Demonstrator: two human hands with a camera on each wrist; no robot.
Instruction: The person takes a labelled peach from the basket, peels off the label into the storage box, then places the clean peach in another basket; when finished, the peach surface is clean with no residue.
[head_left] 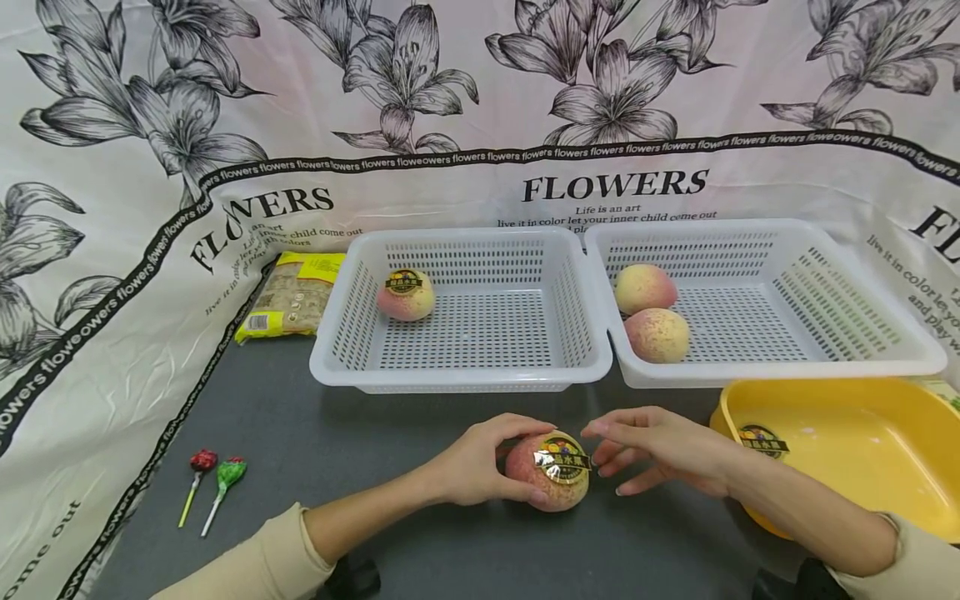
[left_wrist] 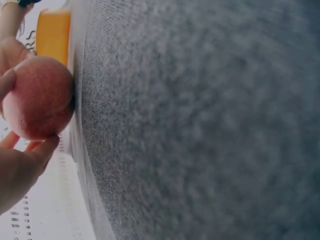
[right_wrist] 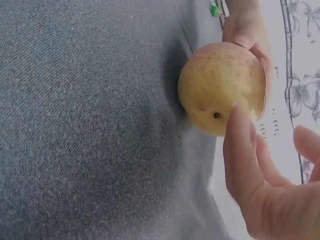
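Observation:
A pink and yellow peach [head_left: 546, 483] sits on the dark table, with a black and gold label [head_left: 562, 460] stuck on its upper face. My left hand [head_left: 491, 458] grips it from the left, thumb in front and fingers behind. At the peach's right side my right hand [head_left: 660, 450] hovers with loosely spread fingers, their tips close to the label's end. In the right wrist view the fingertips [right_wrist: 236, 112] overlap the yellow side of the peach, which has a small dark hole. From the left wrist the peach [left_wrist: 42, 97] shows its pink side.
Behind stand two white baskets; the left basket [head_left: 461, 385] holds a labelled peach [head_left: 406, 295], the right basket [head_left: 780, 370] two unlabelled peaches [head_left: 657, 335]. A yellow bin [head_left: 862, 433] at right has a label [head_left: 762, 440] inside. Two lollipops [head_left: 231, 472] and a yellow packet [head_left: 288, 296] lie left.

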